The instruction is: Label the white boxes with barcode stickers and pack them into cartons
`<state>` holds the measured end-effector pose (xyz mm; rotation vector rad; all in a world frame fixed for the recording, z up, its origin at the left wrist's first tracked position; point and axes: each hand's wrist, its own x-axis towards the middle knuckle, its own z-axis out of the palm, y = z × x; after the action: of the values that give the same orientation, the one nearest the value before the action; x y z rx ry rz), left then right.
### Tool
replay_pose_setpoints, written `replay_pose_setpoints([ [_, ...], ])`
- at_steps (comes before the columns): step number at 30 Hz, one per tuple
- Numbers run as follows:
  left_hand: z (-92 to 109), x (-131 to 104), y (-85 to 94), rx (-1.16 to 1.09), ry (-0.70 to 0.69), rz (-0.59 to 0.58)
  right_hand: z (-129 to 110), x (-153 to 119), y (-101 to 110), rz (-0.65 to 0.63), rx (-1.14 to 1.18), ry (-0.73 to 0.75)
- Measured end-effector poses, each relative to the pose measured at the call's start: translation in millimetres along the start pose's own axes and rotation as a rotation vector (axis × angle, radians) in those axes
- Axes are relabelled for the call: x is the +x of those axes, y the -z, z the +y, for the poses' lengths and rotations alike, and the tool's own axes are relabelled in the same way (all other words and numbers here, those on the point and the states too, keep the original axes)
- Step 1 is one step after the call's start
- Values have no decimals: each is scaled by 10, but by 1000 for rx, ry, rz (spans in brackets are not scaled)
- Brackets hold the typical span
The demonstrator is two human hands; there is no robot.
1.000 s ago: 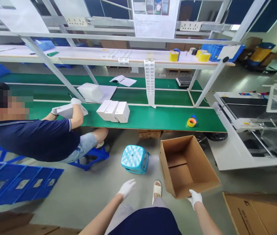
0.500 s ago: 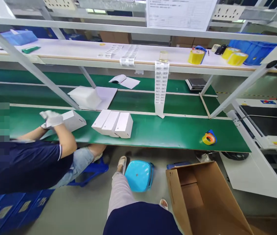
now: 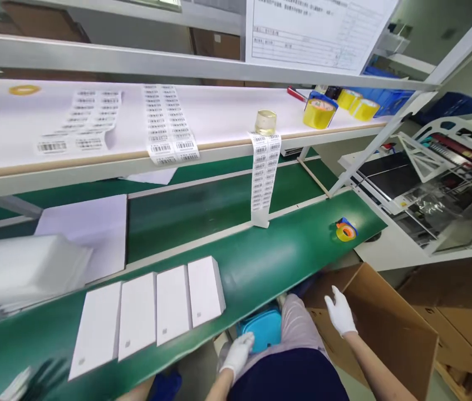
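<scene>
My left hand (image 3: 239,354), in a white glove, is low in front of my body, beside the blue stool (image 3: 264,329). Its fingers are loosely bent and I see nothing in them; whether it touches the stool I cannot tell. My right hand (image 3: 340,313), also gloved, is in front of the open cardboard box (image 3: 390,317), thumb and fingers apart, holding nothing. Several white boxes (image 3: 173,305) lie in a row on the green bench (image 3: 278,250), left of my hands. A co-worker's gloved hand (image 3: 16,384) shows at the lower left, partly cut off.
A strip of barcode labels (image 3: 265,178) hangs from the shelf (image 3: 219,122) under a clear tape roll (image 3: 266,121). A tape dispenser (image 3: 346,229) lies at the bench's right end. A foam stack (image 3: 23,270) is at left. Machinery (image 3: 423,189) stands at right.
My view has come closer to the bench and tilted. Both my hands have come into view. Another white box now lies in the row; the co-worker is mostly out of view.
</scene>
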<state>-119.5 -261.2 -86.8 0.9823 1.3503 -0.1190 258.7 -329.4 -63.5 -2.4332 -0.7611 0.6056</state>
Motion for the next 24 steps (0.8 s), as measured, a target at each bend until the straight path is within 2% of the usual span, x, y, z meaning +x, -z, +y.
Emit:
replay_pose_setpoints([
  [3, 391, 222, -222, -119, -235, -121, -532, 603, -463, -45, -46, 225],
  [6, 774, 555, -271, -220, -453, -133, -930, 1307, -1013, -124, -127, 435],
  [9, 1044, 1015, -176, -319, -557, 31, -1126, 1865, -1550, -191, -210, 633],
  [11, 1109, 1387, -104, -372, -563, 186, -1134, 2096, -1798, -192, -242, 740],
  [13, 1082, 1781, -66, -394, -558, 283, -1062, 2228, -1931, -179, -253, 837],
  [15, 1015, 2141, -68, -390, -614, 335, -955, 2295, -1980, -174, -252, 925],
  [18, 1005, 2438, -95, -366, -772, 397, -838, 2334, -1985, -172, -236, 1007],
  [21, 1269, 2336, 0, -323, -854, 447, -840, 2329, -1956, -205, -189, 999],
  [23, 1615, 2150, 198, -274, -905, 561, -877, 2311, -1931, -233, -148, 982],
  [24, 1828, 2060, 335, -282, -942, 665, -894, 2300, -1918, -244, -126, 979],
])
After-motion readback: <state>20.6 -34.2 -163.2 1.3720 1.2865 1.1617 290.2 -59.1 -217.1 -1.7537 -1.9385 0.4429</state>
